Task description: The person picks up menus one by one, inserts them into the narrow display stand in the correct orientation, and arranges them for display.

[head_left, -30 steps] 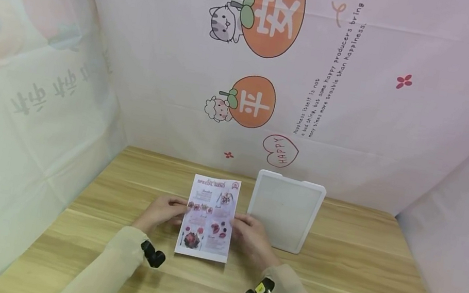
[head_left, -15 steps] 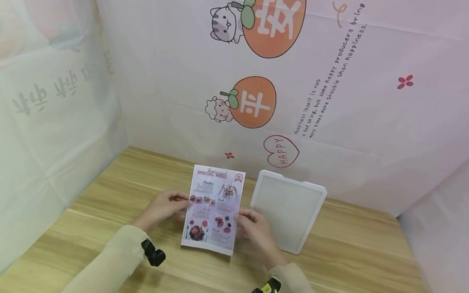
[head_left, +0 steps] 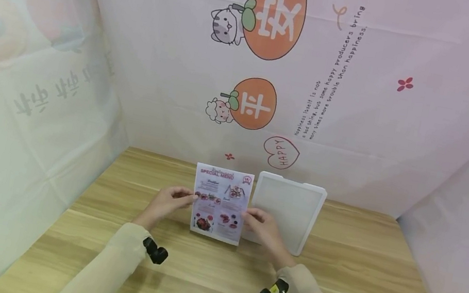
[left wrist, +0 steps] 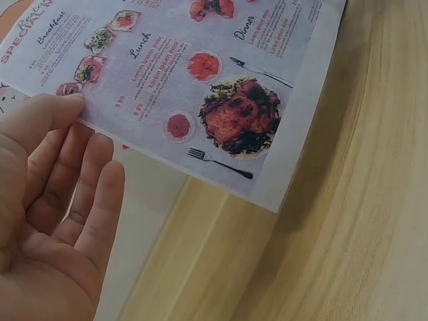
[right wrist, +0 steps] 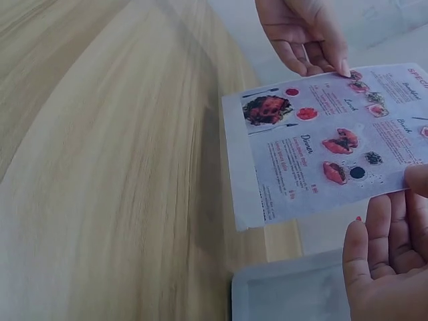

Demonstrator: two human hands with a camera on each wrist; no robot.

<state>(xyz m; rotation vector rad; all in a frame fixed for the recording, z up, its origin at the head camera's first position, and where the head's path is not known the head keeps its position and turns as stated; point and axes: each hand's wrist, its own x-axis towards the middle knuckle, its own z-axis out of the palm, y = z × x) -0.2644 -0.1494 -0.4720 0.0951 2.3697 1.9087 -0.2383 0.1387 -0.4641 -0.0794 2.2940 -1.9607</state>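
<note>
A printed menu sheet (head_left: 220, 204), headed "Special Menu" and covered with food pictures, is held up between both hands with its face toward the head camera. My left hand (head_left: 169, 203) pinches its left edge, thumb in front and fingers behind. On the opposite edge my right hand (head_left: 264, 229) pinches it the same way. The left wrist view shows the left thumb on the sheet (left wrist: 200, 100) and the other fingers (left wrist: 107, 194) loosely bent behind it. A white-framed rectangular panel (head_left: 284, 213) with a pale grey face leans upright just right of the menu, partly covered by the right hand.
The wood-grain table (head_left: 192, 280) runs back to a printed cloth wall (head_left: 356, 152), with cloth sides at left and right. Behind the menu, the back wall stands close. Small black cameras (head_left: 155, 252) are strapped to both wrists.
Both hands have raised and tilted the menu sheet more upright and shifted it right, closer to the white panel. The panel stays in place.
</note>
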